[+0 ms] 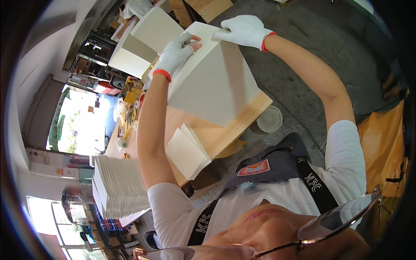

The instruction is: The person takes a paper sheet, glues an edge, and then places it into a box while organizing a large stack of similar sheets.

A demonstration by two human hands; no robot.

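Observation:
A large white box-like block [216,82] stands on a light wooden table [255,106], its smooth near side facing me. My left hand [174,55], in a white knit glove with a red cuff, rests along the block's upper left edge. Its fingers are bent but apart, and bare fingertips show at two of them. On the far right part of the block's top lies my right hand [245,31], gloved the same way, fingers stretched out and touching the surface. Neither hand visibly grips a loose thing.
White sheets [188,151] lie fanned at the table's near edge. A tall stack of white boards [119,186] stands at left. More white blocks [156,28] are beyond the table. A round pale tub [269,119] sits by its right corner; yellow-orange sheeting [381,147] hangs far right.

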